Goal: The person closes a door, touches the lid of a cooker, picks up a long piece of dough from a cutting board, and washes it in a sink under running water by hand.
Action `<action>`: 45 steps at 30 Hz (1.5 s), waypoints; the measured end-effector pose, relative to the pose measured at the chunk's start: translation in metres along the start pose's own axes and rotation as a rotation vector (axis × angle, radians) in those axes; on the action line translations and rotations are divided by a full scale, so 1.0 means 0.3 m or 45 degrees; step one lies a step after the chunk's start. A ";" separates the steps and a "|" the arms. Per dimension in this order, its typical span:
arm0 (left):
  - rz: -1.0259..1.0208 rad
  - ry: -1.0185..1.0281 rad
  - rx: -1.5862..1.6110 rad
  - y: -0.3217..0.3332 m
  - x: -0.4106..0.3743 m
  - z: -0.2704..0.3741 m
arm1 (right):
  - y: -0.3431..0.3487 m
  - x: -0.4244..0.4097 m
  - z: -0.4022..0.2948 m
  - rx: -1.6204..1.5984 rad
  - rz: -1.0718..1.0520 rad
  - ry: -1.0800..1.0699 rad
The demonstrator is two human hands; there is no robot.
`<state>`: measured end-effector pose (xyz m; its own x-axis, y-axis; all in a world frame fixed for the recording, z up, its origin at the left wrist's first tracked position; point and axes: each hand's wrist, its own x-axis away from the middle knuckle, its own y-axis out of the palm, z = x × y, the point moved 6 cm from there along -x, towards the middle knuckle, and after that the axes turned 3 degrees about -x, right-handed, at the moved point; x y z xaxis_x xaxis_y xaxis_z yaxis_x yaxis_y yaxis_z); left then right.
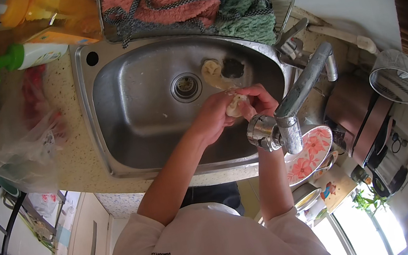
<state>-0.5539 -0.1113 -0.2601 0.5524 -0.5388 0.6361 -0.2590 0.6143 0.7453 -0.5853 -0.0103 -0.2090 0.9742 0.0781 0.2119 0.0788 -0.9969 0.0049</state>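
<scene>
Over the right side of a stainless steel sink (141,73), both hands meet on a small pale, lumpy piece of food (233,108), perhaps a mushroom. My left hand (210,116) cups it from the left. The thumb and fingers of my right hand (261,98) press on it from the other side. Just beyond the hands, a pale yellowish soft piece (213,70) rests on the sink floor. Beside that sits a dark, wet-looking clump (233,68). The drain strainer (185,86) is left of them.
A chrome faucet (290,115) reaches in close to my right hand. Behind the sink, a rack (288,2) holds coral and green cloths (245,16). A green-pump bottle (41,53) and plastic bag (23,153) occupy the left counter. At right is a flower-patterned dish (311,151).
</scene>
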 end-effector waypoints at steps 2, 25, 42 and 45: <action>0.010 0.033 -0.024 0.002 -0.001 0.000 | -0.016 0.015 0.023 -0.051 0.051 0.113; 0.253 0.076 -0.196 -0.004 0.033 0.013 | 0.009 0.008 0.058 -0.341 0.191 0.372; 0.363 0.381 -0.431 -0.036 0.043 0.019 | 0.058 0.032 0.067 -0.316 0.344 0.417; 0.502 0.301 -0.343 -0.047 0.066 0.023 | 0.078 0.035 0.072 -0.392 0.411 0.360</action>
<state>-0.5448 -0.1347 -0.2566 0.6256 -0.1115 0.7721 -0.2874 0.8872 0.3610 -0.5686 -0.0327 -0.2279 0.8401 -0.1975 0.5052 -0.3230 -0.9304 0.1735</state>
